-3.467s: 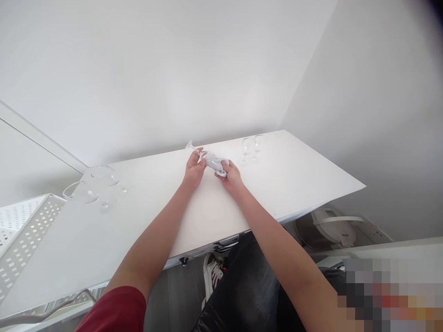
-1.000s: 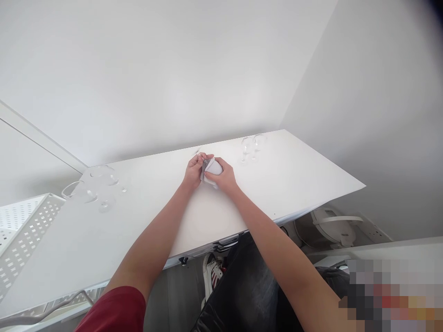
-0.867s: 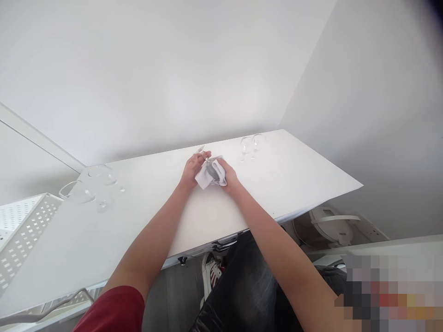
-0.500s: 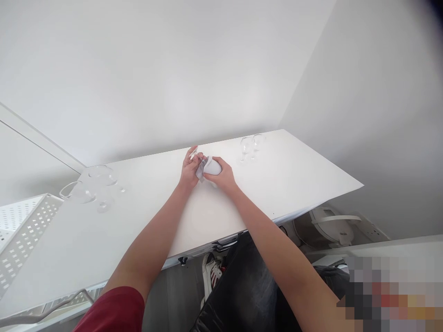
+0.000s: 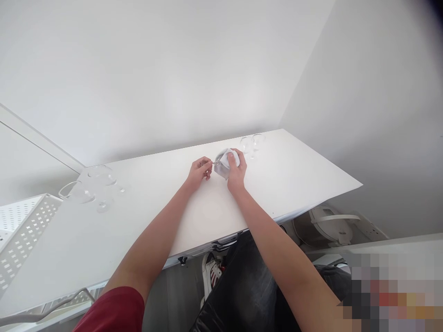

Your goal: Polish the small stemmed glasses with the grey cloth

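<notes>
A wine glass (image 5: 220, 170) lies sideways between my hands, above the middle of the white table. My left hand (image 5: 200, 171) is closed at its stem end, fingers pinched there; the foot is mostly hidden behind the fingers. Around the bowl, my right hand (image 5: 237, 169) grips the glass through a white cloth (image 5: 225, 159), thumb on top. Part of the clear bowl shows below the cloth.
On the white table (image 5: 155, 198), two clear wine glasses (image 5: 83, 197) stand at the left and two more (image 5: 247, 145) at the back right. A white perforated rack (image 5: 29, 235) is at the left edge. A round lidded appliance (image 5: 330, 223) sits below the right side.
My right hand has shifted right and slightly up with the cloth and bowl, its thumb now on top. My left hand has moved a little right and down, and its fingers have turned.
</notes>
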The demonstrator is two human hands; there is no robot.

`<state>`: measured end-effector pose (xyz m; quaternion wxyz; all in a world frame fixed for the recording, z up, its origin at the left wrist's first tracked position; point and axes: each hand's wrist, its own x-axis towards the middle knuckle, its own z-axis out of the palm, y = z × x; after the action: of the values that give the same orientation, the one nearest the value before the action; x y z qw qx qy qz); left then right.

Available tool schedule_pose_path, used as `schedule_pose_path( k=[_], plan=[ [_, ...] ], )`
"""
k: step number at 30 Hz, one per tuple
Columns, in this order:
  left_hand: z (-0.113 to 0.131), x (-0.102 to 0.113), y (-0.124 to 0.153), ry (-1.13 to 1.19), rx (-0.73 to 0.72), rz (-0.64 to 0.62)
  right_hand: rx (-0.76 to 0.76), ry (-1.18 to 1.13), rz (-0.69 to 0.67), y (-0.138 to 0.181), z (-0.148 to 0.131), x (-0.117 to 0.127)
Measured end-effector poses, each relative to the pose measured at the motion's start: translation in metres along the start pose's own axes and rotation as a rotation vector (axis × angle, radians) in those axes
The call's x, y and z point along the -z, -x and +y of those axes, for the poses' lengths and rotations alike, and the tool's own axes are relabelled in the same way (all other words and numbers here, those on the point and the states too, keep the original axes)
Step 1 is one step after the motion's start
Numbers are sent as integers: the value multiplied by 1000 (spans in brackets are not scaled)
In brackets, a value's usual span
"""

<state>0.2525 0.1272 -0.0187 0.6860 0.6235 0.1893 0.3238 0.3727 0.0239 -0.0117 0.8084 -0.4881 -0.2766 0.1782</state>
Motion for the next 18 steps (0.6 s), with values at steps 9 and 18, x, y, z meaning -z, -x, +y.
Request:
schedule_pose_path(
  k=[9, 18],
  plan=[
    [-5, 7, 3, -256, 62, -373, -106, -157, 169, -10, 7, 3],
    [-9, 5, -1, -43, 53, -307, -387, -363, -356, -5, 6, -3]
  ],
)
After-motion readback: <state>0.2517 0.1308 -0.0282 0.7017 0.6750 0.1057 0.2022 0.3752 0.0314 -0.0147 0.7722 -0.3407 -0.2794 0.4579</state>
